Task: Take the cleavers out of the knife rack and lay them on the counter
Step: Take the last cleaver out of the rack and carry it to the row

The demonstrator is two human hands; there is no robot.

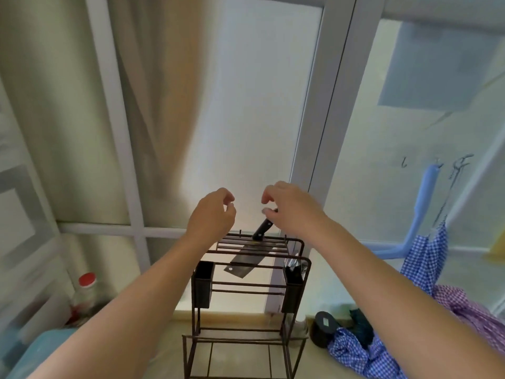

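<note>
A tall frosted window (254, 105) filled most of the view, with a pale curtain (153, 91) hanging at its left side. Below it stood a dark brown wire knife rack (246, 296) on the light counter (240, 356), its slotted top level with the window sill and a small black cup (202, 285) hung on each side. A heap of blue and purple checked cloth (410, 337) lay on the counter to the right of the rack, with a black round container (323, 328) just beside it. At the left edge stood a clear bottle with a red cap (87, 280).

One cleaver (247, 262) sat in the rack, dropped through the top slots at a slant. Its blade was wide, rectangular and grey steel, with a small hole near the lower corner, and it hung below the top bars inside the frame. Its black handle (263, 228), with pale rivets, stuck up and to the right above the rack.

Both bare forearms reached over the rack. The right hand (289, 206) hovered at the handle's upper end, fingers curled loosely, thumb and fingertips at the tip but not clamped around it. The left hand (211, 212) was held just left of the handle, fingers bent and apart, holding nothing.
</note>
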